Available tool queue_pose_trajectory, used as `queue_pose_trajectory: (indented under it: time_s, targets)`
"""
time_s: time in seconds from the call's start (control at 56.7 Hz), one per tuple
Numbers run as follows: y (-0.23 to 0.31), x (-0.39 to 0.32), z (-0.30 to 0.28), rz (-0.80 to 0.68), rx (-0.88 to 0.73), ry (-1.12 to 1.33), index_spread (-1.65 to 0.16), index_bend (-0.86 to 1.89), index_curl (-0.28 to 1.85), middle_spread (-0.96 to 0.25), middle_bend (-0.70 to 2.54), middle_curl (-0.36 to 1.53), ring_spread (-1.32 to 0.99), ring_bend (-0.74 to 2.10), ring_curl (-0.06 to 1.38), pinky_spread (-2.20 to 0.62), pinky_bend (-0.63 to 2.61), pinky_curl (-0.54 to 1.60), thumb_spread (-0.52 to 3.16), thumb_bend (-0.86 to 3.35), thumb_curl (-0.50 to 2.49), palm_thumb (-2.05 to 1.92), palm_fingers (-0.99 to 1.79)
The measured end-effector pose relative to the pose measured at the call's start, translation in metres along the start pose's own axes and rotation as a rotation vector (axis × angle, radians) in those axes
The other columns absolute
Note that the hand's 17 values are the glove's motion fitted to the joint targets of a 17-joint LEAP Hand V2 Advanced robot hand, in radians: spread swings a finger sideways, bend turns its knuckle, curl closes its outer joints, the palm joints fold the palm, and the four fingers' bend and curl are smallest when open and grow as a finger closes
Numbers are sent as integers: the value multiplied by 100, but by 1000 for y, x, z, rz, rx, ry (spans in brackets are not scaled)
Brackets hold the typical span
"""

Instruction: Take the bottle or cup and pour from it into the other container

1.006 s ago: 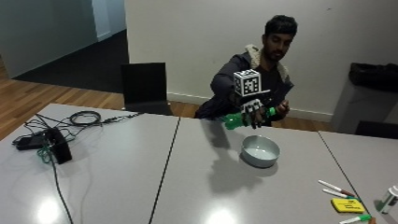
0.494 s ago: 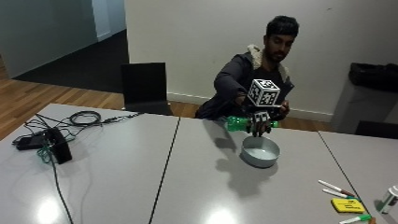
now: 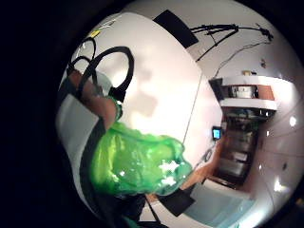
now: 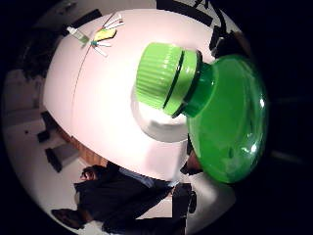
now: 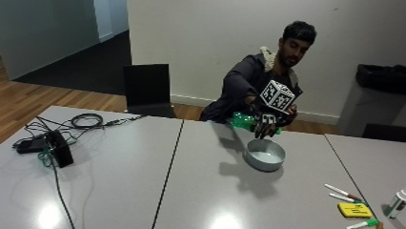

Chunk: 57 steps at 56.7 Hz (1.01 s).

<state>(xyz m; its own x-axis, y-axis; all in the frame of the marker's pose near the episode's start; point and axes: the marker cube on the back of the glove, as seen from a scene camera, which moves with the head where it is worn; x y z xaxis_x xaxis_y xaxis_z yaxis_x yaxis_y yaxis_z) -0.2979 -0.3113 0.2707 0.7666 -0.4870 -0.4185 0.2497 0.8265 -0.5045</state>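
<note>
A person across the table holds a green plastic bottle (image 5: 244,121) in the gloved right hand (image 5: 268,125), tipped on its side above the table. Its green screw cap (image 4: 166,78) is on and points over the grey bowl (image 5: 264,154), which stands on the grey table just below the hand. The bowl (image 4: 159,125) shows under the cap in the thumb side palm view. The bottle's base (image 3: 137,164) fills much of the little finger side palm view, with fingers (image 3: 97,102) wrapped beside it.
Markers (image 5: 342,192) and a yellow block (image 5: 354,210) lie at the table's near right corner beside a small white bottle (image 5: 398,202). Black cables and a small device (image 5: 55,148) sit at the left end. A black chair (image 5: 147,89) stands behind the table.
The hand with the bottle has moved right and down, from beside the bowl to just above it, and the bottle has tipped further toward the bowl.
</note>
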Motion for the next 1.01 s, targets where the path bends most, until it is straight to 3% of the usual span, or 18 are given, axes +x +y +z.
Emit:
queue_pose_trajectory:
  time_s: [0.371, 1.006]
  targets:
    - [0, -4, -7, 15, -53, 385, -30, 9, 23, -27, 35, 42, -18, 61, 38, 1, 53, 34, 62, -4, 50, 95, 115]
    - [-6, -20, -2, -25, -75, 478, -30, 10, 23, -28, 35, 42, -18, 61, 37, -1, 53, 34, 62, -4, 50, 94, 115]
